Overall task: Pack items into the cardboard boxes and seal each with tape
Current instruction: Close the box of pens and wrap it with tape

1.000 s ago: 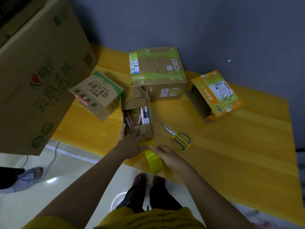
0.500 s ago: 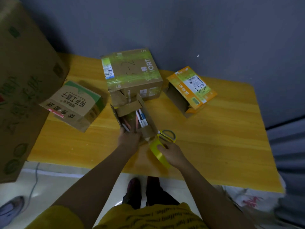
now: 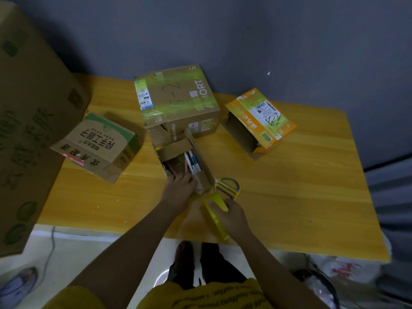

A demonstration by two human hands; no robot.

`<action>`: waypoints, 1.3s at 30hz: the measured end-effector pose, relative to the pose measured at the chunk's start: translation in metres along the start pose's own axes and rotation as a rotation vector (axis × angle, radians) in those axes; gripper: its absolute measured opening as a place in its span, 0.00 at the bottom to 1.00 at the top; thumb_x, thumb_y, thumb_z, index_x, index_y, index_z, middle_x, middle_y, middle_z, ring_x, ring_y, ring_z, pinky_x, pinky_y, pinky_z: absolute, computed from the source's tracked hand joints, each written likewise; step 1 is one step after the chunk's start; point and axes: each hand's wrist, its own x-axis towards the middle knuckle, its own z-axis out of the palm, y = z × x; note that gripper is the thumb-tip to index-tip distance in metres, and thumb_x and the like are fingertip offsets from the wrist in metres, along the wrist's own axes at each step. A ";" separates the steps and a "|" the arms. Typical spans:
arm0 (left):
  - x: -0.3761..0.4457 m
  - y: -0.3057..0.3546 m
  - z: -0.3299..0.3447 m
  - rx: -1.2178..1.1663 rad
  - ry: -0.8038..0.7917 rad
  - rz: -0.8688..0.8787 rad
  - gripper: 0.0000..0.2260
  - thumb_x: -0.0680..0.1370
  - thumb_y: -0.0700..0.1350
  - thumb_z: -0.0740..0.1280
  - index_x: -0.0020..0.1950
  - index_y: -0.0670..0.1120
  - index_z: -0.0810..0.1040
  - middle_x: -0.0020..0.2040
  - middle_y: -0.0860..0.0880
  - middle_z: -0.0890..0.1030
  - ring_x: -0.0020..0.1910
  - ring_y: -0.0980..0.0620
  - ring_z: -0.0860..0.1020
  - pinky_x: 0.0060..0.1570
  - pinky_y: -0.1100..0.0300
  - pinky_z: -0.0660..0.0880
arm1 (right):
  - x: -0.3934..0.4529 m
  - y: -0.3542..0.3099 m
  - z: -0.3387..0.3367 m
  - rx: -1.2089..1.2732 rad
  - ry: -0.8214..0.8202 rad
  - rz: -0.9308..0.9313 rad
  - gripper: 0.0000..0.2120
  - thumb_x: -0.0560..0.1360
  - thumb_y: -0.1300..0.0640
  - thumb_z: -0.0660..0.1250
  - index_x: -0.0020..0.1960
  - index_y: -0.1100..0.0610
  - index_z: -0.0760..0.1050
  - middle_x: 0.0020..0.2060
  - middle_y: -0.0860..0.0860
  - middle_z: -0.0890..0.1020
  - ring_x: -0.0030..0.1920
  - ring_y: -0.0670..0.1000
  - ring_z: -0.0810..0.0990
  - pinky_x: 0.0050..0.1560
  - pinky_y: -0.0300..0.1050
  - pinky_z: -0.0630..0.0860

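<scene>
Your right hand grips the yellow roll of tape, thumb curled over its outer face, at the near edge of the orange wooden table. Your left hand rests on the near end of the small open brown cardboard box; whether its fingers are curled round the flap cannot be told. Inside this box lie white and blue pens. Yellow-handled scissors lie just right of the box. Farther back stand a green-taped brown carton, a green-and-brown printed carton to the left, and an orange carton, open side down-left, to the right.
</scene>
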 end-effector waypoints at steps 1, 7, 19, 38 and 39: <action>0.001 0.000 -0.001 0.019 0.005 0.006 0.20 0.81 0.42 0.59 0.73 0.46 0.63 0.72 0.43 0.64 0.69 0.42 0.64 0.66 0.48 0.61 | 0.000 0.001 0.001 0.026 0.001 -0.007 0.19 0.74 0.42 0.69 0.38 0.57 0.72 0.30 0.53 0.71 0.32 0.49 0.73 0.33 0.42 0.63; -0.001 0.000 -0.001 0.057 -0.025 0.075 0.15 0.82 0.41 0.55 0.69 0.47 0.68 0.70 0.45 0.69 0.57 0.43 0.75 0.56 0.53 0.65 | 0.002 -0.001 0.005 0.109 0.004 0.042 0.21 0.74 0.42 0.69 0.38 0.59 0.69 0.31 0.55 0.69 0.33 0.52 0.70 0.35 0.46 0.63; -0.005 -0.005 -0.002 0.113 0.067 0.168 0.19 0.55 0.43 0.82 0.43 0.47 0.84 0.31 0.46 0.80 0.18 0.48 0.73 0.24 0.64 0.60 | -0.003 0.010 0.010 0.015 0.050 0.139 0.26 0.71 0.39 0.70 0.34 0.62 0.74 0.30 0.56 0.76 0.36 0.54 0.77 0.37 0.47 0.66; -0.006 0.010 -0.019 0.084 -0.023 -0.115 0.19 0.77 0.38 0.66 0.67 0.44 0.70 0.60 0.37 0.76 0.51 0.39 0.80 0.43 0.53 0.76 | 0.038 0.074 -0.046 -0.617 0.491 -0.111 0.24 0.70 0.48 0.69 0.60 0.63 0.77 0.51 0.64 0.80 0.54 0.66 0.77 0.60 0.60 0.70; -0.005 0.010 -0.017 0.081 -0.023 -0.128 0.19 0.76 0.39 0.68 0.66 0.43 0.71 0.59 0.37 0.76 0.50 0.38 0.80 0.43 0.52 0.76 | 0.040 0.074 -0.047 -0.628 0.464 -0.075 0.23 0.70 0.51 0.71 0.61 0.63 0.76 0.52 0.65 0.78 0.57 0.66 0.75 0.64 0.60 0.67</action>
